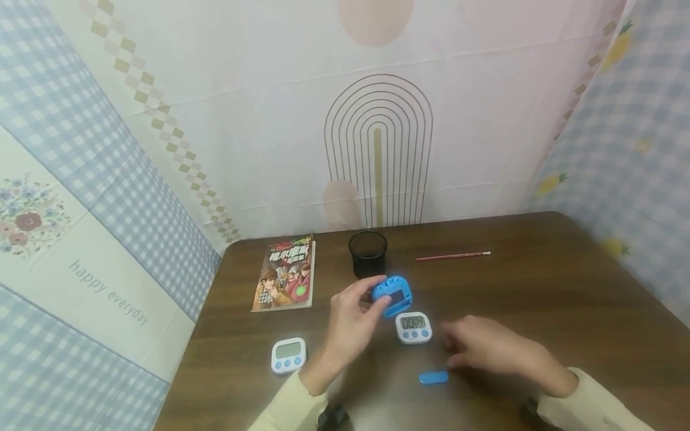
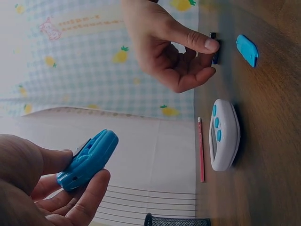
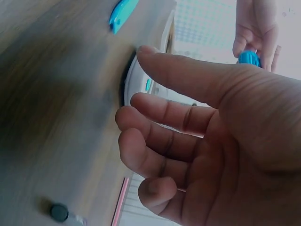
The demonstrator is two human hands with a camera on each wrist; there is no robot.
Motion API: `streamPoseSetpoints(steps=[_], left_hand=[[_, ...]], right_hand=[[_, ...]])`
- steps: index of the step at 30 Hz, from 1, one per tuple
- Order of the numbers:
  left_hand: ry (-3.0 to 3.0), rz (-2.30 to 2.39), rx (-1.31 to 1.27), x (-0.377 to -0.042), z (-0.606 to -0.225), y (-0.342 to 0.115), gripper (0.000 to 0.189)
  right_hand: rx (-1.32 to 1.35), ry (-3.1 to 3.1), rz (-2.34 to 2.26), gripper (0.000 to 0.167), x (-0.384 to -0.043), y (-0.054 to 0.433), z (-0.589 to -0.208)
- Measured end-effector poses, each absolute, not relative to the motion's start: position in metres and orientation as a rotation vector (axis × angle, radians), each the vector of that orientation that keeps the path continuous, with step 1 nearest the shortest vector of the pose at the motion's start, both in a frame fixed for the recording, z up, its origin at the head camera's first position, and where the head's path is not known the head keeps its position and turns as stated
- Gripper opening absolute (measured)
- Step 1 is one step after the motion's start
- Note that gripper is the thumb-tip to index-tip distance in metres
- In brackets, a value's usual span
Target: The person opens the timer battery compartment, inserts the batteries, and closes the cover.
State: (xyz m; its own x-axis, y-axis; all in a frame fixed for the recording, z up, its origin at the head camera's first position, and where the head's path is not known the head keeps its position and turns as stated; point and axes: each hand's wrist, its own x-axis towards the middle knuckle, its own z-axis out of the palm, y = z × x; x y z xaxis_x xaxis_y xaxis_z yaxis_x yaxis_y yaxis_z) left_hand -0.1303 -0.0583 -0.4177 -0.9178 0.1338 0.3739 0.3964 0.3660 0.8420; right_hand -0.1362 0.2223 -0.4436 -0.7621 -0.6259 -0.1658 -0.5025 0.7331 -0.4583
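My left hand (image 1: 353, 323) pinches a blue-backed device (image 1: 392, 295) above the table between thumb and fingers. In the head view, its blue back shows a dark rectangular area. Below it lies a white digital timer (image 1: 414, 328) with blue buttons and digits on its display. My right hand (image 1: 485, 346) hovers just right of that timer. Seen from the right wrist, its fingers (image 3: 160, 136) are loosely bent and hold nothing. A small blue cover (image 1: 433, 378) lies near that hand. On the table beyond the fingers is a small dark-ended cylinder (image 3: 59, 213), perhaps a battery.
Another white timer (image 1: 288, 355) with a blank display lies left of my left hand. Farther back are a comic-style book (image 1: 286, 274), a black mesh cup (image 1: 369, 256) and a red pencil (image 1: 453, 257). Patterned cloth (image 1: 259, 120) hangs behind the table.
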Motion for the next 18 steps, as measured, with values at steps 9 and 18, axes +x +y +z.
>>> streamPoseSetpoints(steps=[9,18], left_hand=[[-2.381,-1.632,-0.453,-0.129,-0.418,-0.060,0.034],[-2.396,-1.627,-0.467,-0.129,-0.418,-0.058,0.033]], right_hand=[[-0.768,2.674,-0.478,0.028,-0.138,0.233,-0.443],[-0.787,2.725,-0.453,0.031,-0.134,0.249,-0.445]])
